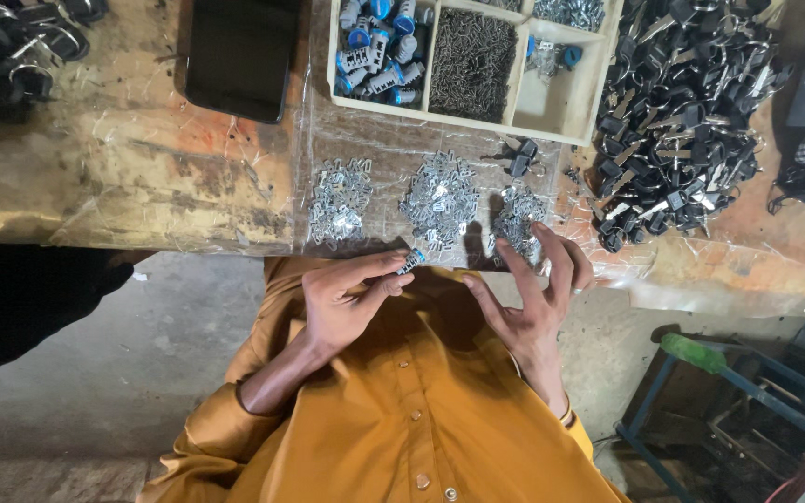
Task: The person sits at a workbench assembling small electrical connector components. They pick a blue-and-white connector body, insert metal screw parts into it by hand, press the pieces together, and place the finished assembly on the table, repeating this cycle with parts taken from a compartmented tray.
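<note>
While my left hand (347, 298) pinches a small lock cylinder (411, 262) at its fingers' tips, fingers clamped on it, the piece sits just off the surface (142, 177) edge, over my orange shirt (402, 419). Held up high like that, probably so I can see its slots. It's a short silvery barrel with a blue end, tilted toward the piles. My right hand (538, 298) has fingers spread apart, tips touching the nearest heap of small metal bits (517, 222), holding nothing, seemingly feeling for one piece. Two more heaps (440, 197) sit beside it in a row, within easy reach. Behind them a cream tray (566, 102) holds more blue-capped cylinders (379, 47) and small springs (472, 61). Black-headed keys (682, 121) lie piled at right, a dark phone (239, 56) at left.
</note>
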